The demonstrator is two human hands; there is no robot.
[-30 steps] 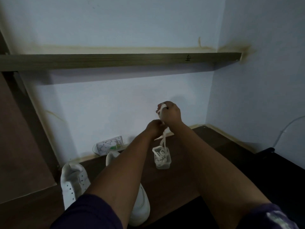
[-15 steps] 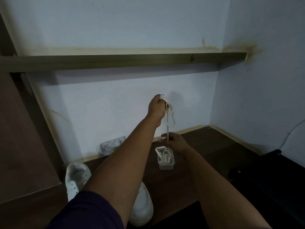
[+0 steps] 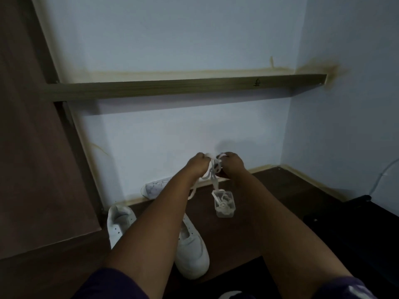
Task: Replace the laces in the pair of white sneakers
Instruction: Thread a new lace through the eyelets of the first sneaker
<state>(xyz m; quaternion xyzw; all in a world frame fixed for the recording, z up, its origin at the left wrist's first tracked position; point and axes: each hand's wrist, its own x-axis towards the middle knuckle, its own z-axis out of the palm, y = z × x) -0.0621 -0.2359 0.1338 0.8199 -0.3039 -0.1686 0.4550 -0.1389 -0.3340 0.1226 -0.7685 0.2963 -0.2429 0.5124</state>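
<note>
Half a second ago the hands were apart, the left high and the right down by the clear container (image 3: 224, 203); now they meet above it, so I judge the white lace (image 3: 213, 169) is being untangled before threading. The two white sneakers (image 3: 190, 247) wait unlaced below (partly hidden by the forearm). Left hand (image 3: 197, 164) and right hand (image 3: 232, 164) both have fingers curled tight, pinching the lace.

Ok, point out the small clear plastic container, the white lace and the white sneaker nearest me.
small clear plastic container (image 3: 225, 209): head view, its front wall.
white lace (image 3: 214, 182): head view, the strand hanging below the hands.
white sneaker (image 3: 193, 253): head view, its toe.
</note>
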